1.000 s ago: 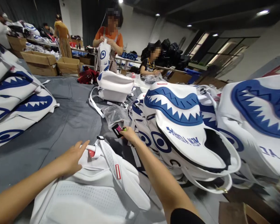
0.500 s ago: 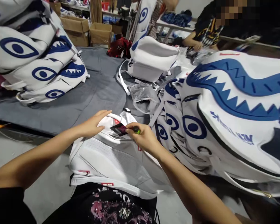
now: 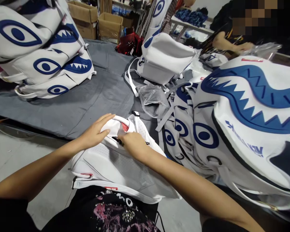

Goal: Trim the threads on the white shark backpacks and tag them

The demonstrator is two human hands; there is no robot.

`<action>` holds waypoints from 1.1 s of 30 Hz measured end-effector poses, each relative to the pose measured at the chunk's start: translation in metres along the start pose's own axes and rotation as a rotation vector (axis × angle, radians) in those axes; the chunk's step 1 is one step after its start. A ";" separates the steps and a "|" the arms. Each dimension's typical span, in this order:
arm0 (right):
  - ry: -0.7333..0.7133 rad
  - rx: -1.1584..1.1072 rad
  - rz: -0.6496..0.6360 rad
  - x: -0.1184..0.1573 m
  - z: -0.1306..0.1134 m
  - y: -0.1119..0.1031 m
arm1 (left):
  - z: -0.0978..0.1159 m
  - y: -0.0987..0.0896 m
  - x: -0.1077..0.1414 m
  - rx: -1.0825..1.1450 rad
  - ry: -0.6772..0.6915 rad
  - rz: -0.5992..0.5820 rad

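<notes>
Head view: the white backpack [image 3: 116, 164] lies on the person's lap, its mesh back panel up. The left hand [image 3: 96, 132] curls over the padded top handle [image 3: 116, 121], fingers closed on it. The right hand [image 3: 132, 145] presses fingertips together into the seam just below that handle. Best to hold the handle taut. Just right of the backpack leans 1 stack of smooth shark-print bags [image 3: 232, 129].

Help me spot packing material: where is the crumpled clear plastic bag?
In the head view, the clear plastic bag lies on the grey cloth at centre, beyond both hands, between the upright white backpack and the shark-print backpacks at right.
</notes>
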State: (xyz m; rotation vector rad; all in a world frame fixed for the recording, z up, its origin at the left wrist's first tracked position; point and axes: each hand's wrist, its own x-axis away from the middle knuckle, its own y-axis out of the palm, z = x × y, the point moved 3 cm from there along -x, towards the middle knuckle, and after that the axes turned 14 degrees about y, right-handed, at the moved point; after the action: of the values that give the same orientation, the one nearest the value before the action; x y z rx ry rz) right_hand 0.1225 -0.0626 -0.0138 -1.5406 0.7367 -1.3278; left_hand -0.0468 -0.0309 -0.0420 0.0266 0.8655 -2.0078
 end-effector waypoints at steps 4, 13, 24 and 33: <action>-0.054 0.055 -0.006 -0.008 -0.005 0.000 | -0.005 0.005 0.008 0.000 0.015 0.053; -0.138 0.071 -0.032 -0.014 -0.006 0.007 | -0.008 0.015 0.046 -0.266 -0.022 0.035; -0.136 0.036 0.004 -0.023 -0.001 0.010 | 0.012 0.023 0.046 -0.546 0.409 0.131; -0.025 0.014 0.052 -0.021 0.004 0.015 | 0.014 0.030 0.039 -0.743 0.484 0.062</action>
State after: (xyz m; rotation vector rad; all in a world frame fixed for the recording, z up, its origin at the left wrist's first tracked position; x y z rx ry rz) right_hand 0.1236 -0.0486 -0.0363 -1.5143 0.7451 -1.2711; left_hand -0.0430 -0.0782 -0.0615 0.1184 1.8495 -1.5299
